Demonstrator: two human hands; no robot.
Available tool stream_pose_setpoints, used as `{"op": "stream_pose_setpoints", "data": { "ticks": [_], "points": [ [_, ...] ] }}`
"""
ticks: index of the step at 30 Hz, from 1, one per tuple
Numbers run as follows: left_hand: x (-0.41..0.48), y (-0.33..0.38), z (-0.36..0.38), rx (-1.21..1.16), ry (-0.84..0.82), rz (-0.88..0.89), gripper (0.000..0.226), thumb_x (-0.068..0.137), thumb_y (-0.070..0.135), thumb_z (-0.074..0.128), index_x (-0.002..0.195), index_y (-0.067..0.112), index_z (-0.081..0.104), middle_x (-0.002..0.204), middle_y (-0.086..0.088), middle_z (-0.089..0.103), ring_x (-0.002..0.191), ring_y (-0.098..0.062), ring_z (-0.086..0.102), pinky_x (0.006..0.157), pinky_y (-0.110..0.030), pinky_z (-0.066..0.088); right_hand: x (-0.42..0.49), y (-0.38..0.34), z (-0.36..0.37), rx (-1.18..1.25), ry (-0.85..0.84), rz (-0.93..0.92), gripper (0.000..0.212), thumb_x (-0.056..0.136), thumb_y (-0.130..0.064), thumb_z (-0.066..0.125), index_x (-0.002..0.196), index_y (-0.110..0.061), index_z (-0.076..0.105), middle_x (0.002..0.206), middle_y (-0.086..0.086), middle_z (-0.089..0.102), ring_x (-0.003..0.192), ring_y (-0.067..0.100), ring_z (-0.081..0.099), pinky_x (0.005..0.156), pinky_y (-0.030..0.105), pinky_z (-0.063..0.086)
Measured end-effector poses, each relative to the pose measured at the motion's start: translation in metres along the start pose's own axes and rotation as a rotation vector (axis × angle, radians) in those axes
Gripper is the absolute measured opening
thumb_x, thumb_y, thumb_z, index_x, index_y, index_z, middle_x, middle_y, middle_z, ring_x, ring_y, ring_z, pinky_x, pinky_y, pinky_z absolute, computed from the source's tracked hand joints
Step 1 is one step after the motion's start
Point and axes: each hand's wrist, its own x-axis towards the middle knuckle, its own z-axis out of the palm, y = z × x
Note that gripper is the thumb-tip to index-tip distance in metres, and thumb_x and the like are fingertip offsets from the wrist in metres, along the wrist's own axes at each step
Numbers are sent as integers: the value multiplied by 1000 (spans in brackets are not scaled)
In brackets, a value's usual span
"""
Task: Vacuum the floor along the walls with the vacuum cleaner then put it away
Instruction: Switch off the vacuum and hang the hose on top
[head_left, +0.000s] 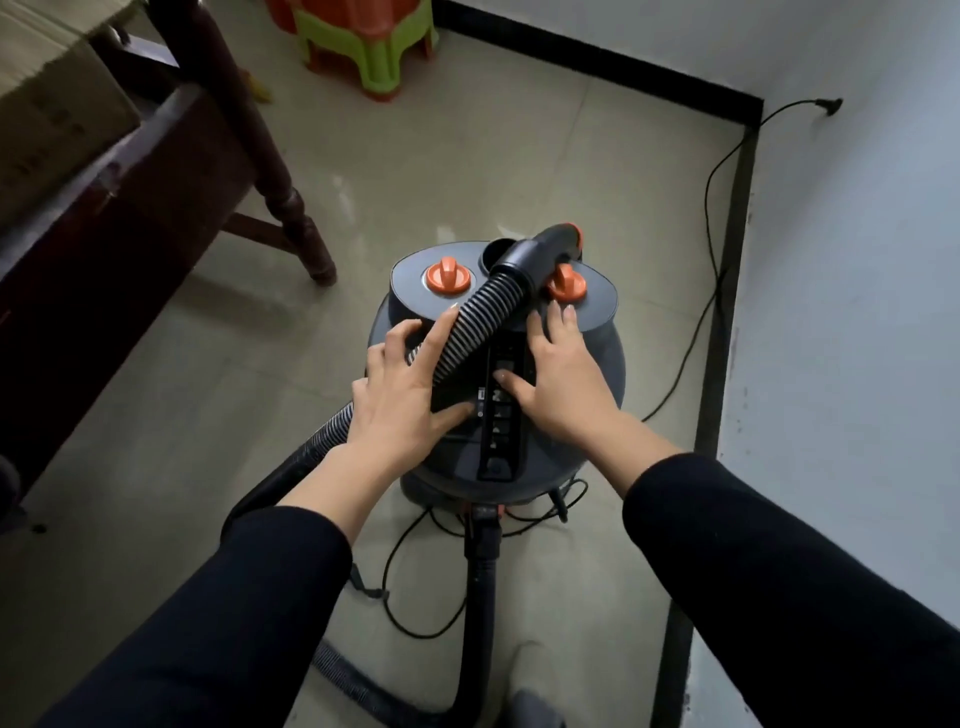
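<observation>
A round dark grey vacuum cleaner with two orange knobs stands on the tiled floor near a corner of the room. Its ribbed black hose lies diagonally across the top, and the hose's grey and orange handle end rests near the far rim. My left hand lies on the hose with straight fingers, thumb reaching to the control strip. Flat on the lid to the right of the hose rests my right hand, whose thumb touches the control strip.
A black power cord runs along the right wall to a plug. More cord loops on the floor below the vacuum. A dark wooden table stands at the left. Stacked orange and green stools sit by the far wall.
</observation>
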Motion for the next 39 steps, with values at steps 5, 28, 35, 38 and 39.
{"op": "stream_pose_setpoints", "data": {
  "ticks": [5,28,35,38,39],
  "points": [
    [70,2,-3,7,16,-32,107,75,51,75,143,59,-8,142,0,25,125,-26,33,92,-50,40,73,9,-21,27,4,-45,83,94,-38,58,155,-9,9,162,13,-1,149,29,-9,119,35,2],
    [412,24,-9,-20,140,-384,127,74,53,76,138,52,-34,136,-7,26,122,-31,41,91,-51,46,492,25,-147,-156,-267,-421,83,96,-37,56,155,-7,6,163,8,0,149,26,-9,119,33,5],
    [511,2,-24,-42,208,-484,105,90,55,54,136,46,-40,141,-7,25,124,-32,40,95,-53,44,608,-5,-159,-215,-293,-492,74,99,-36,51,156,-16,8,163,-2,0,149,19,-10,121,39,10],
    [542,-8,-34,-74,236,-512,97,95,47,51,143,41,-33,141,-8,26,123,-32,42,97,-51,43,644,-20,-159,-209,-283,-513,71,100,-35,49,156,-18,8,163,-4,0,149,18,-10,121,40,11],
    [551,-11,-37,-74,242,-521,96,95,46,50,143,40,-33,141,-9,27,123,-33,42,97,-51,43,655,-24,-158,-204,-280,-521,70,100,-35,48,156,-18,8,163,-4,0,149,18,-10,121,41,12]
  ]
}}
